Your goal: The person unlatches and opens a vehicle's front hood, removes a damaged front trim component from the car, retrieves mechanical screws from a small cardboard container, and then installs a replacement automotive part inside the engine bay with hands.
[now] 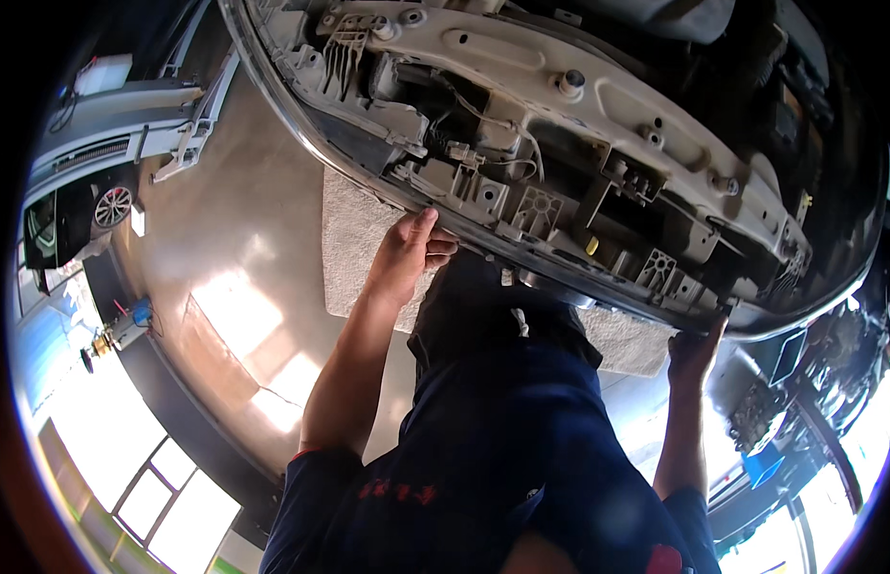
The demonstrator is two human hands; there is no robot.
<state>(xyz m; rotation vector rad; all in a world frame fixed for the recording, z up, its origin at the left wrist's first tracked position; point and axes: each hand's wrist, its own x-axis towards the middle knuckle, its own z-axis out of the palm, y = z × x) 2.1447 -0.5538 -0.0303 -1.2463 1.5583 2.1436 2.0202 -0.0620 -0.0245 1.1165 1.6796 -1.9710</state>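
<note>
The left hand is pinching the lip of the car's dark front bumper cover, thumb on top and fingers curling beneath; the right hand is touching the same lip farther right, though whether it is gripping cannot be told. The cover is lying along the near side of the pale crossbeam. The step in hand seems to be steadying this edge; the next move is probably calling for even, matched support from both sides.
</note>
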